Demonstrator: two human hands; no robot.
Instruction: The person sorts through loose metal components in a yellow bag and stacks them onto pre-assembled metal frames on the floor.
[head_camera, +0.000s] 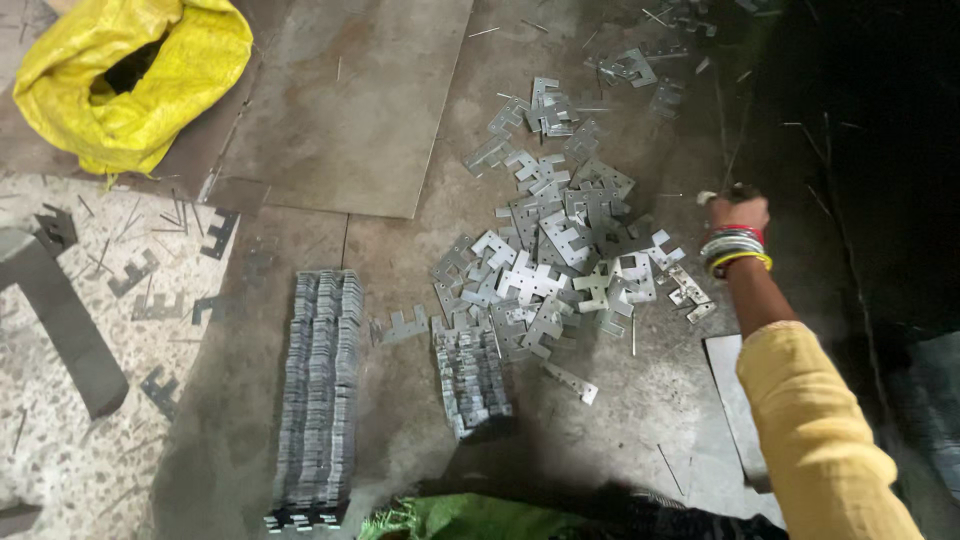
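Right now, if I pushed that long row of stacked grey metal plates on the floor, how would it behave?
The long row of stacked grey metal plates looks stiff and probably heavy. Its pieces seem only packed together, so a sideways push would likely topple or fan them out. Flat bright surfaces suggest they slide easily.

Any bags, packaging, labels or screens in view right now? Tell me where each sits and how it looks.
Yellow woven sack: top left on the floor, crumpled, mouth open and dark inside.
Green fabric: bottom edge, centre; only a strip shows, so I cannot tell if it is a bag.
No labels, signs or screens visible.
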